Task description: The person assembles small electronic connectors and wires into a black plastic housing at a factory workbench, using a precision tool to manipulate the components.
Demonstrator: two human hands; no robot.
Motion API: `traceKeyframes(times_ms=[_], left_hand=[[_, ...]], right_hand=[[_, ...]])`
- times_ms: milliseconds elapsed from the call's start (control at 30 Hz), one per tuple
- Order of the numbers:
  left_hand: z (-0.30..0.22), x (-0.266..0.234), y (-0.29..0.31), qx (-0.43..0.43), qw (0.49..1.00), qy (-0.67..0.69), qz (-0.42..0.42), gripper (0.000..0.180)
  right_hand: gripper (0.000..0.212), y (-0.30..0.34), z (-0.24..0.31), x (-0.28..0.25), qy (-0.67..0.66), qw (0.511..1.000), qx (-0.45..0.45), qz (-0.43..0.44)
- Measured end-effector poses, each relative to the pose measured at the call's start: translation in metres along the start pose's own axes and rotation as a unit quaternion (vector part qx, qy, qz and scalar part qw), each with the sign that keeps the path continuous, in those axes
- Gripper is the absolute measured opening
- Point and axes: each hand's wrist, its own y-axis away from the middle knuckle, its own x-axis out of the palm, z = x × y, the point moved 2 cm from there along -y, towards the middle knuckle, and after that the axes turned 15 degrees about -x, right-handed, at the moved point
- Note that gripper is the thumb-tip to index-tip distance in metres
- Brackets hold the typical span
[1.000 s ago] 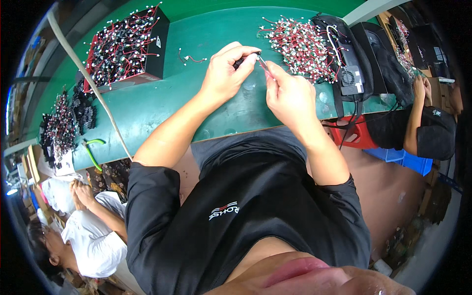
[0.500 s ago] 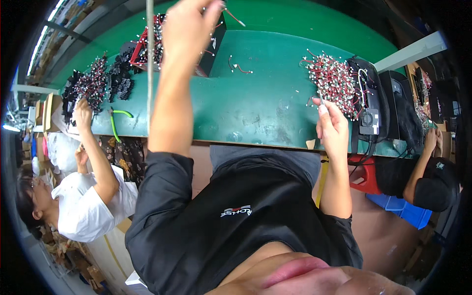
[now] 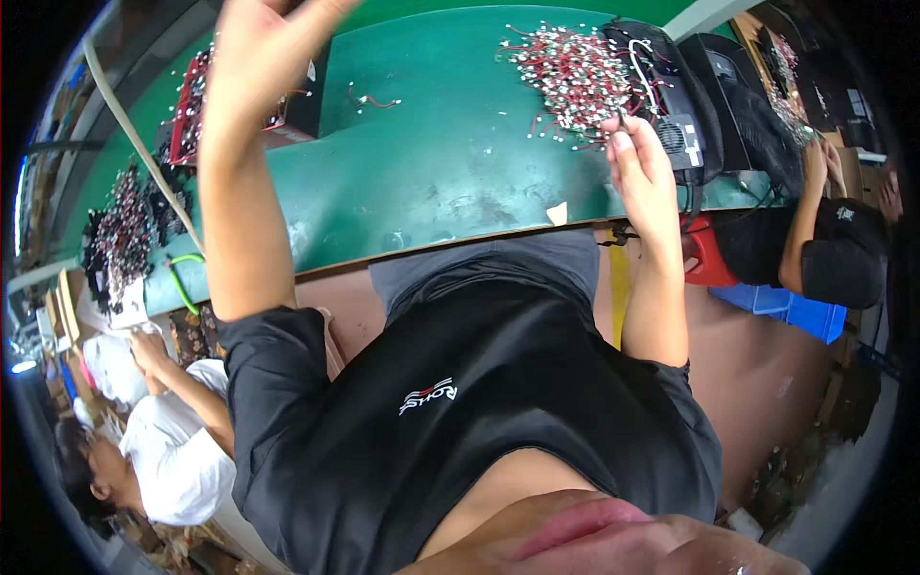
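My left hand [image 3: 264,48] is raised over the far left of the bench, by the red and black box [image 3: 182,115]. Its thumb stands apart from the fingers, which are partly cut off by the top edge; I see nothing held. In front of the heap of red and black wires with white connectors [image 3: 575,81], my right hand [image 3: 642,168] is closed, thumb against fingers. A small thin dark piece [image 3: 621,122] pokes out at its fingertips, too small to name. A few loose wires [image 3: 372,101] lie between the box and the heap.
On the green bench [image 3: 412,192], a black device [image 3: 678,139] stands right of the heap. Green-handled pliers [image 3: 180,283] and another pile of wires [image 3: 120,235] are at left. Co-workers sit at left [image 3: 177,446] and right [image 3: 839,249]. A pale scrap [image 3: 557,214] lies near the front edge.
The view has turned, so the bench appears shifted left and tilted. A red wire seen by my left hand no longer shows there. My right hand stays closed beside the heap.
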Motion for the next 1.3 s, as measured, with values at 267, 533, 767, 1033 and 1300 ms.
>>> traceKeyframes(times_ms=[267, 533, 767, 1033, 1300], left_hand=[[0.077, 0.123, 0.038, -0.174, 0.917, 0.246, 0.262, 0.039], [0.089, 0.144, 0.055, -0.224, 0.863, 0.39, 0.228, 0.033], [0.087, 0.149, 0.062, -0.12, 0.93, 0.279, 0.208, 0.03], [0.069, 0.149, 0.069, -0.171, 0.921, 0.261, 0.235, 0.032], [0.066, 0.139, 0.069, -0.126, 0.945, 0.245, 0.176, 0.037]], right_hand=[[0.02, -0.036, 0.013, 0.044, 0.406, 0.873, -0.268, 0.017], [0.018, -0.058, 0.011, 0.059, 0.457, 0.861, -0.222, 0.019], [0.013, -0.067, 0.005, 0.025, -0.011, 0.996, -0.083, -0.02], [0.011, -0.035, 0.02, 0.064, -0.151, 0.988, -0.021, -0.019], [0.018, -0.027, 0.02, 0.066, 0.031, 0.989, -0.125, 0.068]])
